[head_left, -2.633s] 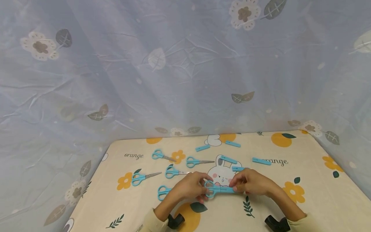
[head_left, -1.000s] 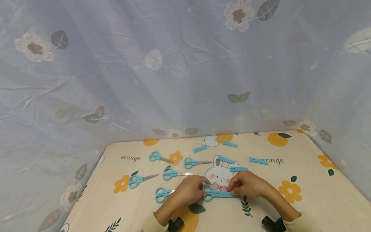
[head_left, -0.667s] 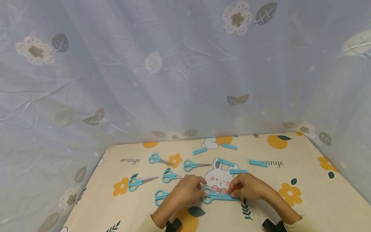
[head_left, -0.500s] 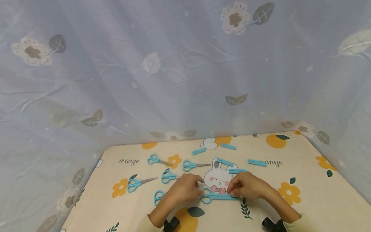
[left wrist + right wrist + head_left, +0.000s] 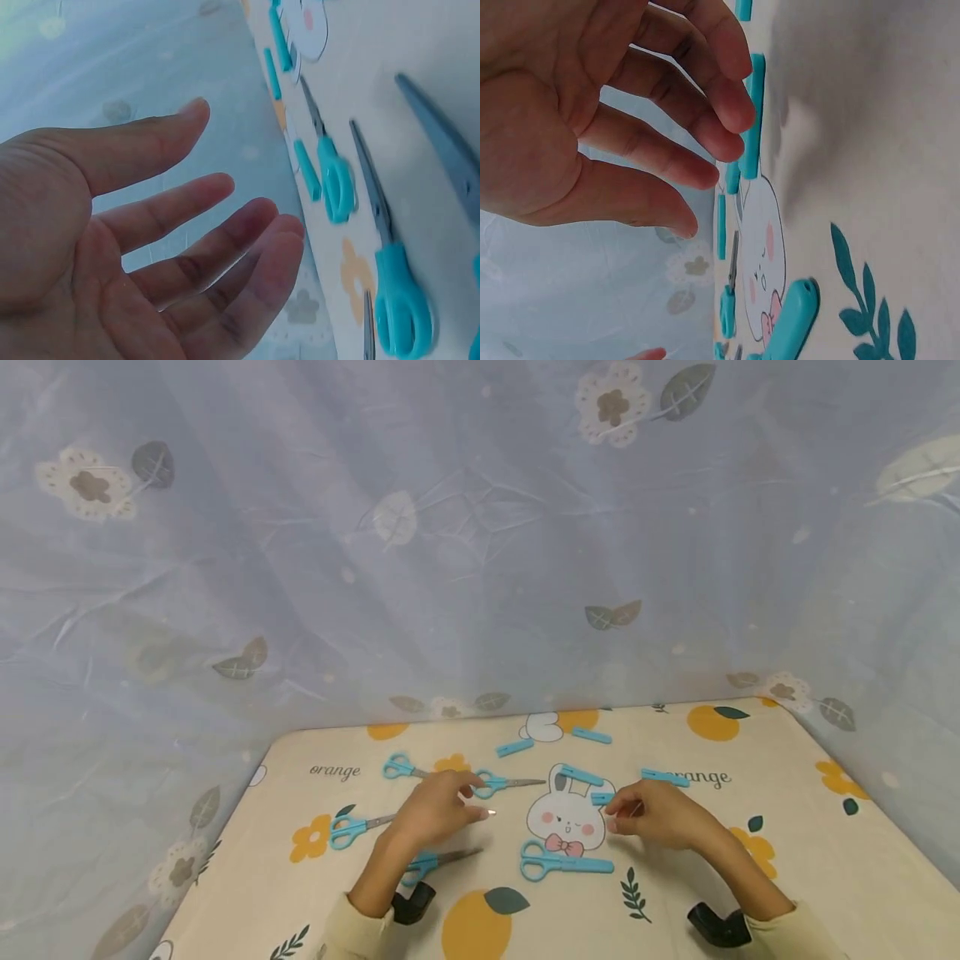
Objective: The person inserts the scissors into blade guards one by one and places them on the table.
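Blue-handled scissors (image 5: 566, 862) with a blue cover over the blades lie below the printed rabbit, touched by neither hand. My left hand (image 5: 435, 810) hovers over bare-bladed scissors, hiding most of one pair except a blade tip (image 5: 491, 812). Its fingers are relaxed and hold nothing, as the left wrist view confirms, with scissors (image 5: 405, 300) beyond the fingertips. My right hand (image 5: 656, 814) is held above the cloth beside the rabbit, fingers loosely bent around nothing. Close to its fingertips lies a loose blue blade cover (image 5: 602, 798), partly hidden by the hand.
More bare scissors lie at left: one upper pair (image 5: 399, 767), one by the flower (image 5: 348, 832), one nearer me (image 5: 423, 866) and one (image 5: 487, 783) right of the left hand. Other blade covers (image 5: 581, 775) lie toward the back and right (image 5: 666, 777). A curtain (image 5: 480, 568) hangs behind.
Both hands have let go of the covered scissors, which stay on the cloth. My left hand has moved left and away from me toward the bare scissors; my right hand has lifted slightly right and back.
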The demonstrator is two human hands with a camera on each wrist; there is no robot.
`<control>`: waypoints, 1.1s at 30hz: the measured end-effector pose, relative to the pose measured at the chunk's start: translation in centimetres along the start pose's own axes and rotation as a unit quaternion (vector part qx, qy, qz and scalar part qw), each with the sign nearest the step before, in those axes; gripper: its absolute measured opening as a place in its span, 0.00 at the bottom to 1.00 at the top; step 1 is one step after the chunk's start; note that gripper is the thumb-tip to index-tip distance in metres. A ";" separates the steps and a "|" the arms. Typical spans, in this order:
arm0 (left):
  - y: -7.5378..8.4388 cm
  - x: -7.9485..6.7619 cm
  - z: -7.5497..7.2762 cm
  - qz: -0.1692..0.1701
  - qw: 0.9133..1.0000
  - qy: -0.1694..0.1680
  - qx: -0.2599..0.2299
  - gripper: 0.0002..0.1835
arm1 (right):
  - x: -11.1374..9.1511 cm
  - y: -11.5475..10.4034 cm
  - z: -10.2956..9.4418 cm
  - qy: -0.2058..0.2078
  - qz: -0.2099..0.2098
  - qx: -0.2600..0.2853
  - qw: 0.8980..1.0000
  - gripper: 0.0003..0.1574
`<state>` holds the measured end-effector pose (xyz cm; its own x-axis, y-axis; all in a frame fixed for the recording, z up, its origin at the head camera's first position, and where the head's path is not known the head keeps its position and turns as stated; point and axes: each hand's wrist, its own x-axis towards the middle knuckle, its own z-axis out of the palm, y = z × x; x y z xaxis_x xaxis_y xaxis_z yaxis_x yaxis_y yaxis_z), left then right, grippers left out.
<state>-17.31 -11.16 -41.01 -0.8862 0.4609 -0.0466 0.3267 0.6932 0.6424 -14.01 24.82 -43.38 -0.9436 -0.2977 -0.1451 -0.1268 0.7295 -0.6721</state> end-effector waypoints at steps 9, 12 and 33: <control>-1.9 0.6 -1.5 0.020 1.000 0.016 0.015 0.27 | 0.6 0.9 -0.7 0.046 0.002 -0.030 0.998 0.15; -2.3 1.0 -1.6 0.028 0.999 0.019 0.022 0.27 | 0.8 1.4 -0.7 0.058 0.008 -0.036 0.998 0.19; -4.7 1.6 -1.6 0.001 1.000 -0.003 0.027 0.28 | 1.0 2.6 0.0 0.107 -0.025 -0.065 0.992 0.27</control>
<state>-20.76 -14.56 -42.91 -0.8837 0.4654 -0.0503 0.3454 0.7208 0.6010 -15.26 26.39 -45.28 -0.9765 -0.2091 0.0528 -0.2011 0.7941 -0.5736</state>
